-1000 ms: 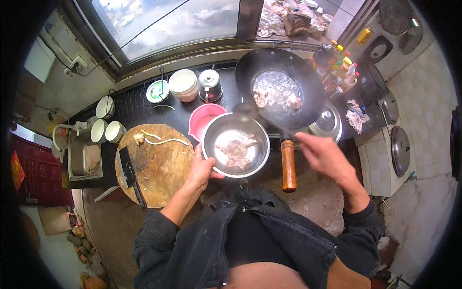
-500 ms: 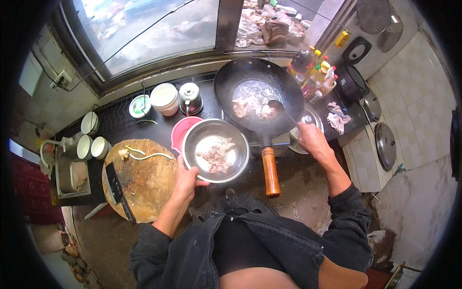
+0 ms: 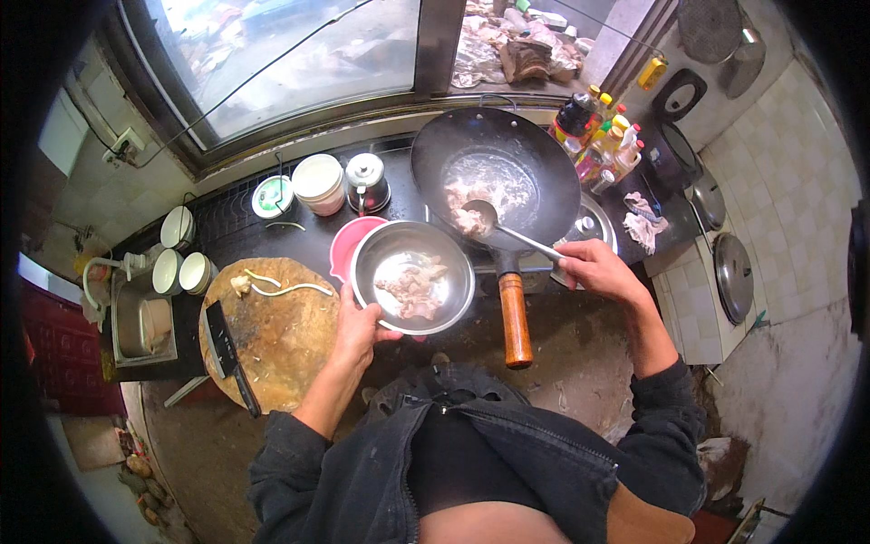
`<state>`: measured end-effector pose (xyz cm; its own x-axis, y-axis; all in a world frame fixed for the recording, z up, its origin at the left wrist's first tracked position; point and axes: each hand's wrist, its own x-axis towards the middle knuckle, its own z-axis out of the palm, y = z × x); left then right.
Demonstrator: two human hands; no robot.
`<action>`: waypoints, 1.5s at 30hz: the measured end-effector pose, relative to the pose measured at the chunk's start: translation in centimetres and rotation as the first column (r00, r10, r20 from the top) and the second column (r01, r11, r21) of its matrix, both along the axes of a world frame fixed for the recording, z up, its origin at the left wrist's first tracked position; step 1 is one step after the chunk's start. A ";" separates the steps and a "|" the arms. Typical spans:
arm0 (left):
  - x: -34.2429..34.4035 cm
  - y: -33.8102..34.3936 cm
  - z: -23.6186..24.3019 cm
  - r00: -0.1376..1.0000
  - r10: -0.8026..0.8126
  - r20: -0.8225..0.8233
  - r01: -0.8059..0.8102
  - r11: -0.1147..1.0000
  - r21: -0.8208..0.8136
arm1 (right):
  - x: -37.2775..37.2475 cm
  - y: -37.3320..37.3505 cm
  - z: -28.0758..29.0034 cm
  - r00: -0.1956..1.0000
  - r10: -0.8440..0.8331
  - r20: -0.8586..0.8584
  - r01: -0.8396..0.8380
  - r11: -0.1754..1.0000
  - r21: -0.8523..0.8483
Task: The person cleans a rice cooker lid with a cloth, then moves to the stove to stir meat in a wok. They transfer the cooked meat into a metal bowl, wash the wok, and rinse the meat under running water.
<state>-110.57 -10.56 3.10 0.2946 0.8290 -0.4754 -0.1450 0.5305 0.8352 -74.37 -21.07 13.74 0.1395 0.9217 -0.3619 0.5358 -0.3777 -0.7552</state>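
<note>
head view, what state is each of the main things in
steel bowl, in left hand, meat inside
wok, uncovered, meat inside
ladle, in right hand, head in wok
knife, lying on chopping board
teapot, lid on
bottles, upright, capped
pink bowl, partly hidden

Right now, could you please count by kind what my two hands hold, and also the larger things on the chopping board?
Bowl in left hand: 1
Ladle in right hand: 1
Knife on the board: 1
Stalks: 2
Pale lump: 1
Total: 6
</note>
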 end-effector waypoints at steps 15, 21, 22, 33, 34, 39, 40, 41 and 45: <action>-0.3 -1.3 0.2 0.999 -0.009 0.050 0.010 1.000 -0.019 | 0.4 4.6 -1.7 0.758 -0.084 0.647 -0.165 0.934 0.316; -0.3 -1.3 0.4 0.997 0.059 0.052 -0.061 0.998 0.021 | 0.3 9.8 -5.8 0.682 -0.020 0.731 -0.069 0.993 0.091; -0.3 -1.2 0.5 0.996 0.067 0.056 -0.068 0.997 0.027 | -0.2 9.9 -5.9 0.715 -0.017 0.699 -0.082 0.991 0.108; 0.5 -0.5 0.3 0.997 0.066 0.035 -0.067 0.997 0.035 | -4.0 5.3 -3.4 0.776 0.063 0.627 -0.202 0.968 0.153; 0.5 -0.5 0.3 0.998 0.050 0.038 -0.052 0.998 0.039 | -4.2 4.8 -3.3 0.801 0.037 0.598 -0.210 0.952 0.223; 0.6 -0.4 0.4 0.999 0.032 0.039 -0.033 0.999 0.023 | -3.7 3.1 -3.2 0.818 0.051 0.572 -0.222 0.947 0.234; 0.7 -0.4 0.4 0.998 0.041 0.044 -0.041 0.999 0.015 | -3.5 2.9 -3.2 0.837 0.050 0.544 -0.213 0.947 0.241; 0.7 -0.5 0.4 0.998 0.050 0.044 -0.051 0.999 0.010 | -3.2 2.7 -3.2 0.863 0.059 0.502 -0.210 0.945 0.251; 0.8 -0.9 0.6 0.998 0.039 0.047 -0.039 0.999 0.006 | -2.3 2.1 -1.7 0.938 0.048 0.344 -0.075 0.995 0.065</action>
